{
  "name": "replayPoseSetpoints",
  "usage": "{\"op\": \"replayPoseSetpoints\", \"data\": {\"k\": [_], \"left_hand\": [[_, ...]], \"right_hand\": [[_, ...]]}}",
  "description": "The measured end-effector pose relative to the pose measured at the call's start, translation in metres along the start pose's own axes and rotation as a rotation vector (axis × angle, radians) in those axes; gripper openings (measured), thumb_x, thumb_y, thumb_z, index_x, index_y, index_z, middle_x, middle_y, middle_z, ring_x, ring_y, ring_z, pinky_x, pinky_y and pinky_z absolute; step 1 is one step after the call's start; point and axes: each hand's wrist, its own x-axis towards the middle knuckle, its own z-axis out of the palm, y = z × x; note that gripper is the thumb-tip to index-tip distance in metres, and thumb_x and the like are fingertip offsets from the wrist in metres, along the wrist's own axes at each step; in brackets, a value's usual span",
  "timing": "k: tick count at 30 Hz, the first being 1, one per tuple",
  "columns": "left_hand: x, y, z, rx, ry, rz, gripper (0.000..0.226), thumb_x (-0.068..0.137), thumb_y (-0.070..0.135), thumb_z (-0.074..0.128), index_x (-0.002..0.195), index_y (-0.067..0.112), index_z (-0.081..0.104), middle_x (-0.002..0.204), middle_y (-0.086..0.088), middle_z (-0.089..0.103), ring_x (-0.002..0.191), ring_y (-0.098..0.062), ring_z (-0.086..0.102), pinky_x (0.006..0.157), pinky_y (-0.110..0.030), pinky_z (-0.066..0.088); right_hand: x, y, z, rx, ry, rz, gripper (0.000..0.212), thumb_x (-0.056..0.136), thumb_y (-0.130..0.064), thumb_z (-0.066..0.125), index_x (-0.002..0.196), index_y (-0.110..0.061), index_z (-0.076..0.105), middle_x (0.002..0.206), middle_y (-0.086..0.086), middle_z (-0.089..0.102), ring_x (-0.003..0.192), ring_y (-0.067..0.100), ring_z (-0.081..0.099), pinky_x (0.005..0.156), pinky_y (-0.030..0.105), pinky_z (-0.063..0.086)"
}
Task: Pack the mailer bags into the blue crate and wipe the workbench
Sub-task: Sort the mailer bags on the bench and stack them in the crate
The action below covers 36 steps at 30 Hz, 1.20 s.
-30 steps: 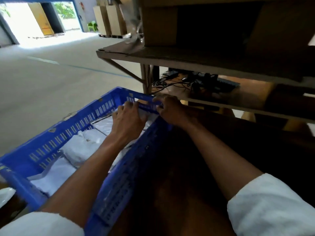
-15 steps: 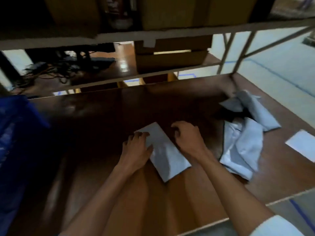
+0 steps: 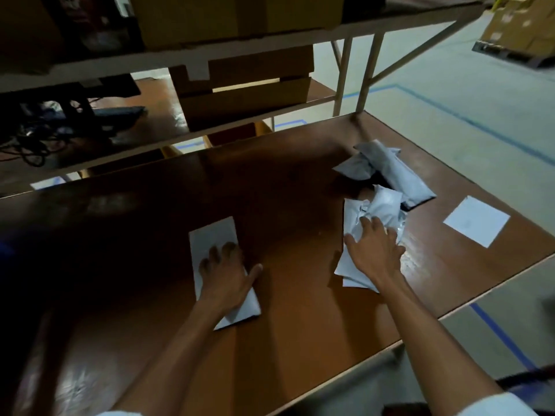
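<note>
On the worktop (image 3: pixel 300 295), the left hand (image 3: pixel 228 274) is pressing a flat mailer (image 3: pixel 213 235), fingers spread; the right hand (image 3: pixel 372 250) is perhaps clenching crumpled bags (image 3: pixel 378 211); gathering both together is advisable.

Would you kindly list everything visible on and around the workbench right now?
Flat mailer bag: one, pale grey, bench centre, under the left hand.
Mailer bag pile: several, exact count unclear, pale grey, right of centre.
Paper sheet: one, white, near the bench's right edge.
Workbench: one, brown.
Cardboard boxes: several, brown, on shelves behind.
Cables: a black tangle, back shelf, left.
Left hand: flat on the single bag.
Right hand: fingers spread on the pile.
</note>
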Motion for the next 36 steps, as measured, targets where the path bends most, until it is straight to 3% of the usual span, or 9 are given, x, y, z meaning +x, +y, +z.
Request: {"op": "replayPoseSetpoints", "data": {"k": [2,4,8,13,16,19,22,33,36], "left_hand": [[-0.007,-0.017,-0.002,-0.002,0.069,0.044,0.047,0.095,0.060,0.050,0.124,0.023,0.050,0.144,-0.003,0.042,0.141,-0.032,0.034,0.109,-0.056,0.030],[-0.016,-0.039,-0.003,-0.004,0.088,0.012,0.054,0.095,0.059,0.052,0.139,0.027,0.044,0.156,-0.003,0.032,0.148,-0.032,0.026,0.112,-0.058,0.027],[-0.033,-0.081,0.000,0.043,0.044,-0.222,0.083,0.085,0.086,0.023,0.157,0.046,0.011,0.169,0.000,0.002,0.154,-0.040,-0.001,0.117,-0.064,0.012],[-0.048,-0.094,-0.008,0.102,0.100,-0.302,0.084,0.082,0.082,0.008,0.156,0.044,0.021,0.163,-0.011,0.025,0.141,-0.043,0.029,0.107,-0.064,0.031],[-0.052,-0.094,-0.012,0.118,0.090,-0.315,0.080,0.084,0.076,0.007,0.156,0.045,0.022,0.161,-0.011,0.029,0.136,-0.045,0.032,0.103,-0.064,0.034],[-0.057,-0.097,-0.010,0.127,0.098,-0.357,0.077,0.085,0.077,0.009,0.156,0.048,0.017,0.163,-0.011,0.023,0.141,-0.044,0.026,0.106,-0.064,0.029],[-0.060,-0.098,-0.006,0.135,0.108,-0.342,0.078,0.088,0.071,0.005,0.159,0.041,0.018,0.161,-0.015,0.028,0.140,-0.045,0.030,0.105,-0.063,0.030],[-0.062,-0.097,-0.019,0.085,0.149,-0.330,0.069,0.091,0.044,0.028,0.153,0.014,0.039,0.150,-0.021,0.044,0.120,-0.046,0.053,0.087,-0.058,0.050],[-0.070,-0.111,-0.033,0.088,0.210,-0.382,0.064,0.097,0.038,0.043,0.156,0.017,0.030,0.157,-0.017,0.033,0.126,-0.042,0.047,0.092,-0.056,0.046]], "right_hand": [[-0.005,-0.011,0.010,-0.079,0.075,-0.105,0.051,0.093,-0.033,0.052,0.141,-0.020,0.048,0.149,0.002,0.044,0.136,0.037,0.034,0.102,0.059,0.035],[-0.010,-0.028,0.018,-0.104,0.122,-0.227,0.049,0.085,-0.024,0.058,0.134,-0.015,0.056,0.142,0.004,0.052,0.127,0.035,0.043,0.095,0.053,0.039],[-0.033,-0.073,0.038,-0.092,0.140,-0.531,0.054,0.076,-0.018,0.068,0.130,-0.015,0.060,0.140,0.007,0.054,0.123,0.035,0.048,0.093,0.050,0.044],[-0.072,-0.123,0.066,-0.048,-0.014,-0.816,0.055,0.082,-0.030,0.065,0.136,-0.021,0.054,0.144,0.004,0.050,0.130,0.031,0.044,0.097,0.051,0.045],[-0.079,-0.139,0.077,-0.029,-0.098,-0.819,0.060,0.091,-0.051,0.050,0.145,-0.028,0.040,0.149,0.001,0.042,0.135,0.027,0.037,0.104,0.050,0.037],[-0.070,-0.158,0.085,-0.030,-0.157,-0.695,0.077,0.089,-0.068,0.046,0.154,-0.038,0.017,0.163,0.005,0.012,0.148,0.034,0.013,0.112,0.061,0.023],[-0.067,-0.169,0.099,-0.090,-0.211,-0.722,0.075,0.097,-0.058,0.043,0.157,-0.041,0.000,0.167,0.007,-0.008,0.152,0.038,-0.001,0.116,0.064,0.018],[-0.069,-0.182,0.091,-0.221,-0.035,-0.867,0.085,0.089,-0.015,0.058,0.160,-0.027,0.011,0.164,0.015,0.019,0.140,0.036,0.037,0.107,0.055,0.031],[-0.068,-0.196,0.091,-0.177,-0.066,-0.889,0.068,0.097,-0.025,0.049,0.158,-0.032,0.018,0.163,0.011,0.022,0.141,0.043,0.033,0.106,0.057,0.037]]}}
